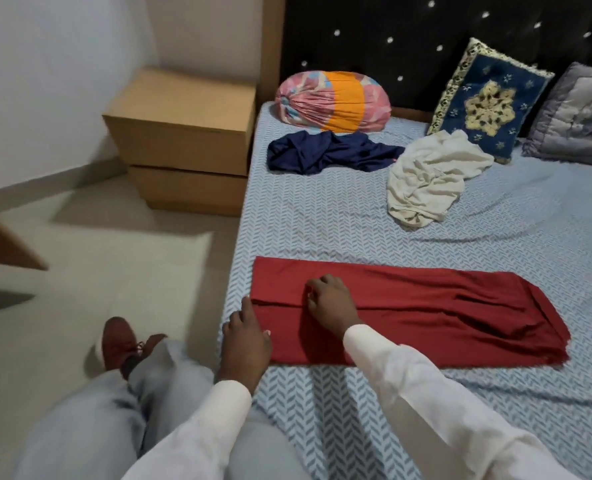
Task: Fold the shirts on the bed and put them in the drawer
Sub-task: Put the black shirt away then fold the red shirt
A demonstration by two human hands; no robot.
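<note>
The red shirt (pixel 426 317) lay folded in a long strip along the bed's (pixel 322 216) near edge. The right hand (pixel 329 303) rested on its left end, fingers curled — whether pinching cloth, unclear. The left hand (pixel 244 344) touched its left corner, fingers relaxed. A navy shirt (pixel 322 154) and a white shirt (pixel 429 178) lay crumpled toward the head end.

You can pass over bare bed (pixel 322 223) between red shirt (pixel 426 317) and white shirt (pixel 429 178) — navy shirt (pixel 322 152) and bolster (pixel 332 100) block the far corner.
</note>
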